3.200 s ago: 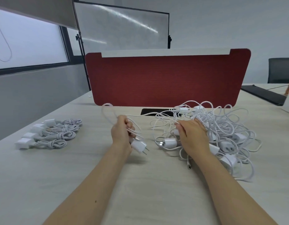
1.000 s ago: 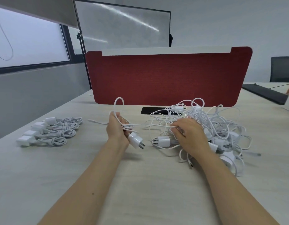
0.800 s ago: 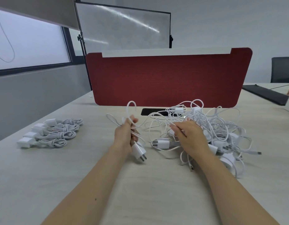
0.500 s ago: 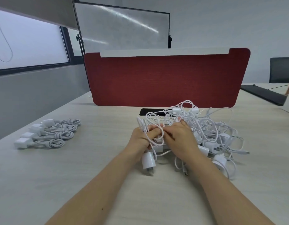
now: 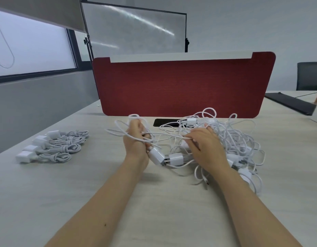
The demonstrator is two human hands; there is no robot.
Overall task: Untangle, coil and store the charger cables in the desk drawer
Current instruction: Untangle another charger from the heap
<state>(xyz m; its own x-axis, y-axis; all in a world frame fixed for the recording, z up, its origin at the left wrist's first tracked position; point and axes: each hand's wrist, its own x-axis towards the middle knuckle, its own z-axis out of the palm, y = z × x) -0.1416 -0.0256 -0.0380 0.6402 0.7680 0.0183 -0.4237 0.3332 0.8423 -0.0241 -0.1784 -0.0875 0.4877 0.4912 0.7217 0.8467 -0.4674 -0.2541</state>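
A tangle of white charger cables (image 5: 234, 139) with plug adapters lies on the pale table right of centre. My left hand (image 5: 135, 141) grips loops of one white cable, and that cable's adapter (image 5: 156, 155) hangs below the fist. From the fist the cable runs right to my right hand (image 5: 205, 148), which pinches it at the left edge of the tangle. Several coiled chargers (image 5: 54, 145) lie in a row at the left. No drawer is in view.
A red desk divider (image 5: 182, 84) stands across the back of the table, with a black phone (image 5: 164, 122) lying flat in front of it. A dark laptop (image 5: 291, 104) sits at the far right. A black chair (image 5: 309, 75) stands behind it.
My hands met at the tangle half a second ago and have drawn apart again. My left hand moved left and up with its loops, stretching the cable between the hands.
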